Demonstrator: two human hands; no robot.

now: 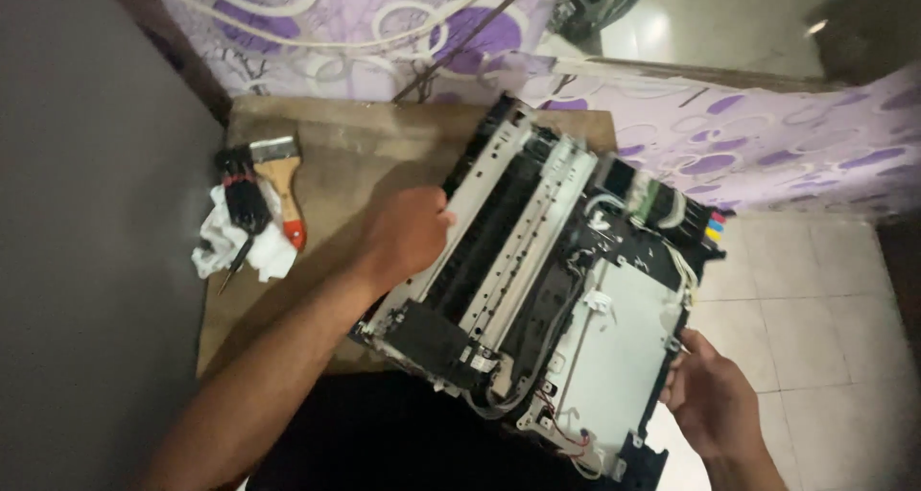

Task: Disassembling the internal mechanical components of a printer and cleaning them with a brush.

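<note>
Left hand (408, 234) fingers curled over the near long edge of the opened printer chassis (537, 280) on the wooden board (326, 165); right hand (715, 405) clasps its opposite edge.

Home repair corner: patterned purple bedsheet (767, 146), tiled floor (815, 299), wooden board (345, 155) as workbench.

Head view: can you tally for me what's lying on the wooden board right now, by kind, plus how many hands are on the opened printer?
Opened printer: 1
Paintbrush with wooden handle: 1
Screwdriver, black: 1
White cloth: 1
Hands on the printer: 2, the left hand and the right hand
Total: 4 things on the wooden board, 2 hands
</note>
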